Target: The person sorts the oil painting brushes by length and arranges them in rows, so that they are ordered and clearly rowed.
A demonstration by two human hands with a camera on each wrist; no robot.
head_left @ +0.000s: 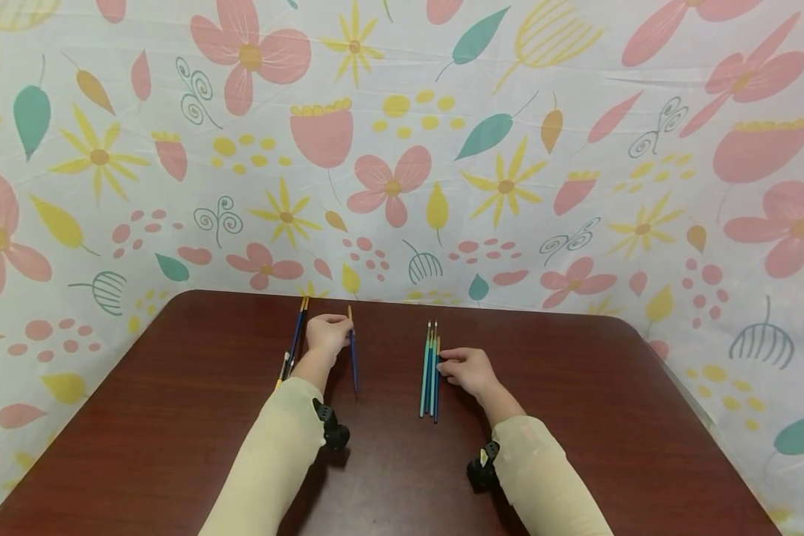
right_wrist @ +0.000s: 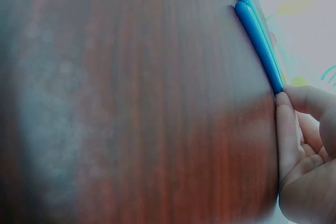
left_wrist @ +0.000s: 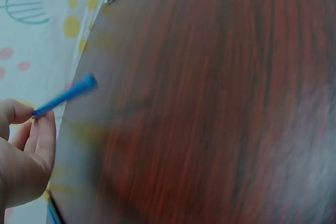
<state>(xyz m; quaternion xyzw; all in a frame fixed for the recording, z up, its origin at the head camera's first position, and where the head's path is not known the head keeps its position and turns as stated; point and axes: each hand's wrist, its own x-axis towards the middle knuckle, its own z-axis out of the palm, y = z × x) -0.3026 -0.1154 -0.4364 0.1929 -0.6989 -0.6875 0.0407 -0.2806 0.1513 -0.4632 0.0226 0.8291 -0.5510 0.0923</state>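
Note:
My left hand (head_left: 328, 333) pinches a paintbrush (head_left: 353, 365) with a blue handle between thumb and fingers. Its tip points toward the wall, and in the left wrist view the blue handle (left_wrist: 68, 96) angles out over the table. Right of the middle, several paintbrushes with light green and blue handles (head_left: 426, 380) lie side by side, bristles away from me. With thumb and index finger, my right hand (head_left: 469, 370) pinches the rightmost one, a dark blue paintbrush (head_left: 437, 391), near its upper part; the right wrist view shows its rounded blue handle (right_wrist: 257, 40) beside a green one.
More paintbrushes (head_left: 298, 331) lie left of my left hand, partly hidden behind that forearm; one has a yellow handle (head_left: 279, 383). All rest on a dark brown wooden table (head_left: 388, 476). A flower-patterned cloth (head_left: 402, 89) hangs right behind the table's far edge.

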